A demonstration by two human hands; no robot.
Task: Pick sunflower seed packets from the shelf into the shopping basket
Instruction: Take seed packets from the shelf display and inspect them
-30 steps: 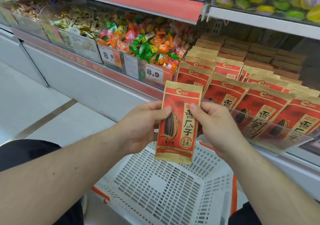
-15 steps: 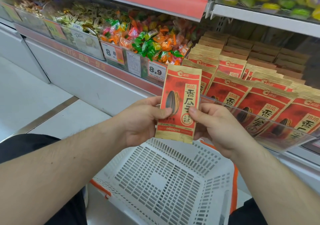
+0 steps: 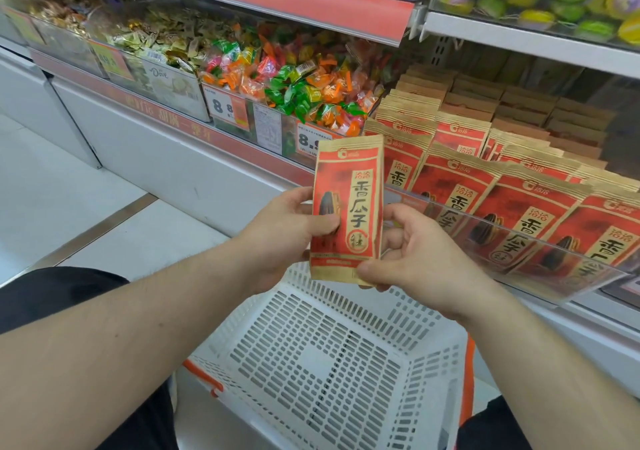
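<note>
Seed packet (image 3: 348, 207) upright, pinched by L hand (image 3: 287, 231) & R hand (image 3: 415, 259), above basket (image 3: 429, 356).

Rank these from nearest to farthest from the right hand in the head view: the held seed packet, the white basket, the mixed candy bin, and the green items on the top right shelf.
1. Held seed packet: pinched by the right hand at its lower corner.
2. White basket: directly below the hands.
3. Mixed candy bin: up and left on the shelf.
4. Green items: top right shelf, farthest.

Rows of red sunflower seed packets (image 3: 526, 207) are stacked upright on the shelf (image 3: 588, 314), with bins of wrapped candies (image 3: 304, 86) just beside them.
</note>
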